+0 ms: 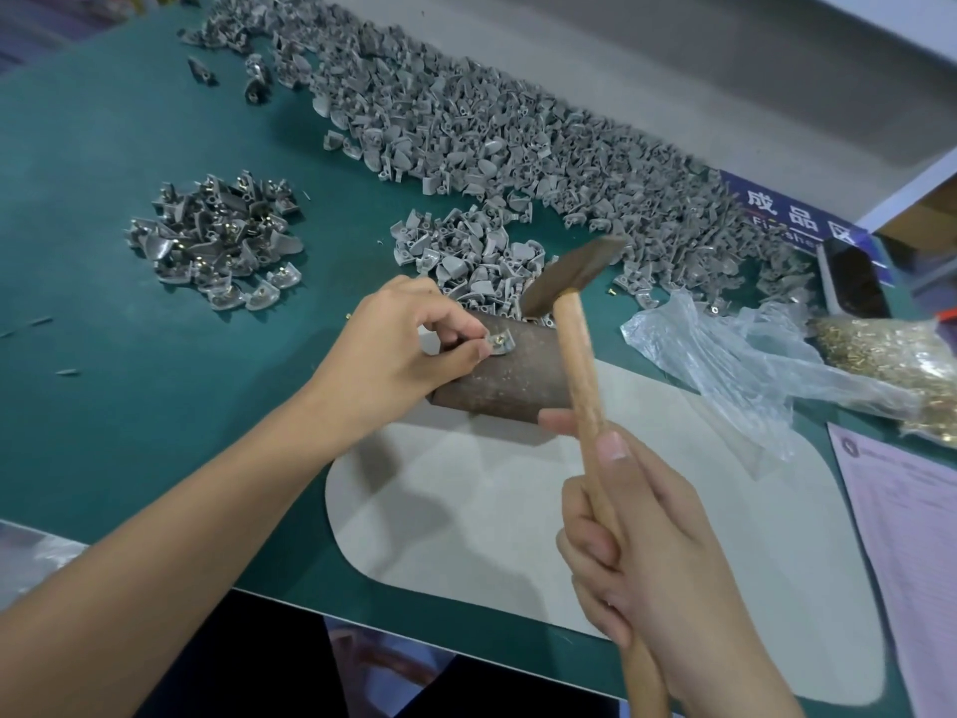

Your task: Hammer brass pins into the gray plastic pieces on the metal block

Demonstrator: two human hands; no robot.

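The left hand (399, 344) pinches a small gray plastic piece (498, 346) with its brass pin (500, 341) steady atop the rusty brown metal block (510, 373), while the right hand (637, 536) grips the raised wooden-handled hammer (575, 323), poised to strike

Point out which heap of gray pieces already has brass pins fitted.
The small separate heap at far left on the green mat: brass shows in its pieces. The heap by the metal block and the long back heap look plain gray.
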